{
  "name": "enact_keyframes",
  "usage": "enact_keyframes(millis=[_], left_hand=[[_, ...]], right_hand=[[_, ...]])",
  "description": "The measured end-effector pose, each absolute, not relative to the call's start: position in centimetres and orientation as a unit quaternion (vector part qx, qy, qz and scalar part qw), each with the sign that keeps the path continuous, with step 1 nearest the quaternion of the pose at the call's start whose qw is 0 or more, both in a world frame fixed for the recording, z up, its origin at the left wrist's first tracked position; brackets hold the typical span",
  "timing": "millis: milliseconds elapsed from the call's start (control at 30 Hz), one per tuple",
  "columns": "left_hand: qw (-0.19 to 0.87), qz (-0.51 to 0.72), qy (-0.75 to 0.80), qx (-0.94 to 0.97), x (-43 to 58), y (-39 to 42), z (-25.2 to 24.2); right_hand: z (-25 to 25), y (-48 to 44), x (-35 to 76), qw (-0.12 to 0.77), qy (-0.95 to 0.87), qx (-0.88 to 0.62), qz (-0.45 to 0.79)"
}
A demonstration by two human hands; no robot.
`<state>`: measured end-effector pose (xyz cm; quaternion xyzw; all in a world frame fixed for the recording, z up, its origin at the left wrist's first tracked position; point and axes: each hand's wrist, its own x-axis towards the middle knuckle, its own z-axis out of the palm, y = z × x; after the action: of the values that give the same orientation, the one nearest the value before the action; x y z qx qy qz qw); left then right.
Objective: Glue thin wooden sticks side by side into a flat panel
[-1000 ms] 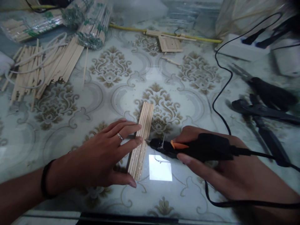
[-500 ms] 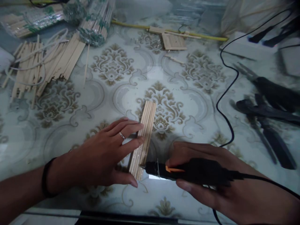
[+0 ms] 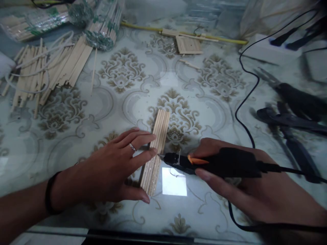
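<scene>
Several thin wooden sticks (image 3: 161, 126) lie side by side as a narrow strip on the patterned tabletop, with a shiny, wet-looking layer on the near half. My left hand (image 3: 109, 166) rests at the strip's left side, fingers spread, fingertips and thumb touching its edge. A black glue gun (image 3: 219, 162) with an orange trigger is gripped in my right hand (image 3: 245, 190). Its metal nozzle points left and meets the strip's right edge around the middle, close to my left fingertip. Some of my right fingers are hidden behind the gun.
Loose sticks (image 3: 74, 64) and a white cable (image 3: 47, 68) lie at the left, below plastic-wrapped stick bundles (image 3: 102, 29). A small wooden panel (image 3: 189, 45) sits far back near a yellow rod (image 3: 143, 27). Pliers (image 3: 293, 92), a white power strip (image 3: 270, 49) and a black cord (image 3: 245, 122) are right.
My right hand has moved the glue gun away from me along the strip, from near its close end to about the middle. My left hand and the sticks stay in place.
</scene>
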<state>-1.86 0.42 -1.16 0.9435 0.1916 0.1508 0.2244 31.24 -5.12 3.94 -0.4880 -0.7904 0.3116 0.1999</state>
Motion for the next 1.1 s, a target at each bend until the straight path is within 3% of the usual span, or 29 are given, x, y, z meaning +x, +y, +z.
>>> enact_keyframes(millis=[1100], left_hand=[[0.193, 0.157, 0.177, 0.952, -1.66, 0.48, -1.15]], right_hand=[[4.05, -5.37, 30.89, 0.174, -0.829, -0.392, 0.360]])
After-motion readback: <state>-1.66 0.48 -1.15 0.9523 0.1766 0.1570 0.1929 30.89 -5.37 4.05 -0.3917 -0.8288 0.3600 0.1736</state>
